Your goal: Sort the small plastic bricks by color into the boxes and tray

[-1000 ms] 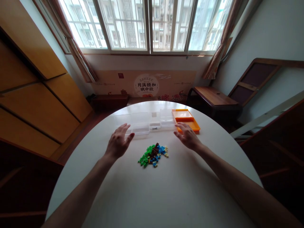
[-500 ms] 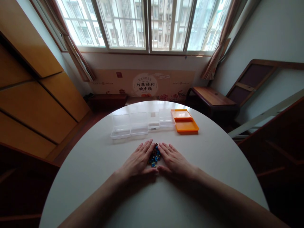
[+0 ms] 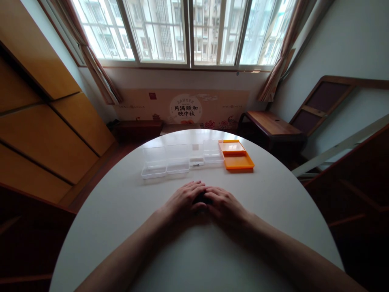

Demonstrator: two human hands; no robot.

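Observation:
My left hand (image 3: 185, 198) and my right hand (image 3: 226, 202) lie together on the white table, cupped with their fingers curled in and fingertips meeting. Between the palms is a dark hollow, where the pile of small blue and dark pieces is now almost wholly covered. Past my fingertips stands a row of open clear plastic boxes: a left one (image 3: 154, 170), a second one (image 3: 178, 165), a smaller one (image 3: 197, 160) and another (image 3: 214, 156). An open orange box (image 3: 239, 161) ends the row on the right.
The round white table (image 3: 121, 227) curves away on all sides. Beyond it are a printed panel (image 3: 146, 105) under the window, a wooden chair-like piece (image 3: 273, 123) at the right and yellow cabinets (image 3: 45, 138) at the left.
My flat, stretched fingers have curled inward and the two hands have come together over the pile of small pieces, hiding it. The boxes have stayed where they were.

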